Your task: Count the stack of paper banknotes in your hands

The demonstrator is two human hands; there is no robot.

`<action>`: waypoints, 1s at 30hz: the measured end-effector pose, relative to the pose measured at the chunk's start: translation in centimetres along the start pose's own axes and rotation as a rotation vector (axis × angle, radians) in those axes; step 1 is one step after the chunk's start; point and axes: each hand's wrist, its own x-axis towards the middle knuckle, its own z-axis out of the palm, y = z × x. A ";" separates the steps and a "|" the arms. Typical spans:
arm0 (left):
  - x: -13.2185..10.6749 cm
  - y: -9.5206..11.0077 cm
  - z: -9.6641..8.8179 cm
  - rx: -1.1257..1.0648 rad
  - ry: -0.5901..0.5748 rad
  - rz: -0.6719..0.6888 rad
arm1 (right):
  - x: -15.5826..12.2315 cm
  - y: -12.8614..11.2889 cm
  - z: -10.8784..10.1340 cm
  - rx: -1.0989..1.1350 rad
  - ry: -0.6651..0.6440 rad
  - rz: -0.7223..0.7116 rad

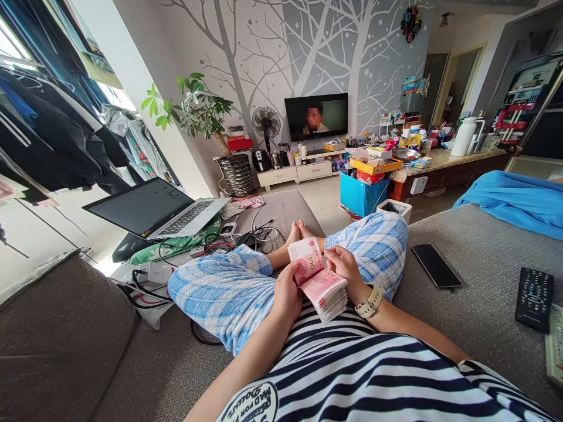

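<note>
A thick stack of red 100 banknotes [323, 290] is held over my lap, in front of my striped shirt. My left hand [289, 290] is closed around its left side, with the thumb on the face of the notes. The upper part of the stack is bent up, so the printed 100 shows, while the rest fans toward me. My right hand [343, 266] is closed at the upper right edge of the notes, thumb and finger pinched together. Whether a single note is between those fingertips I cannot tell. A pale-strapped watch [369, 302] is on my right wrist.
I sit cross-legged on a grey sofa [475, 340]. To my right lie a black phone [436, 266] and a remote control [533, 298]. An open laptop [176, 214] and tangled cables [250, 237] are on the left. A cluttered table [440, 164] stands beyond.
</note>
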 end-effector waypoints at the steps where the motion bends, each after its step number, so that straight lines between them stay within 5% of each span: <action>1: -0.1 0.1 0.1 0.004 -0.007 0.003 | 0.0 -0.1 0.0 -0.009 0.010 -0.003; 19: -1.4 1.1 1.0 0.033 -0.141 -0.039 | -0.3 -0.5 0.0 -0.038 -0.028 0.010; 30: 0.2 0.2 0.3 -0.021 0.028 -0.007 | -0.5 -1.1 0.2 -0.023 -0.012 0.000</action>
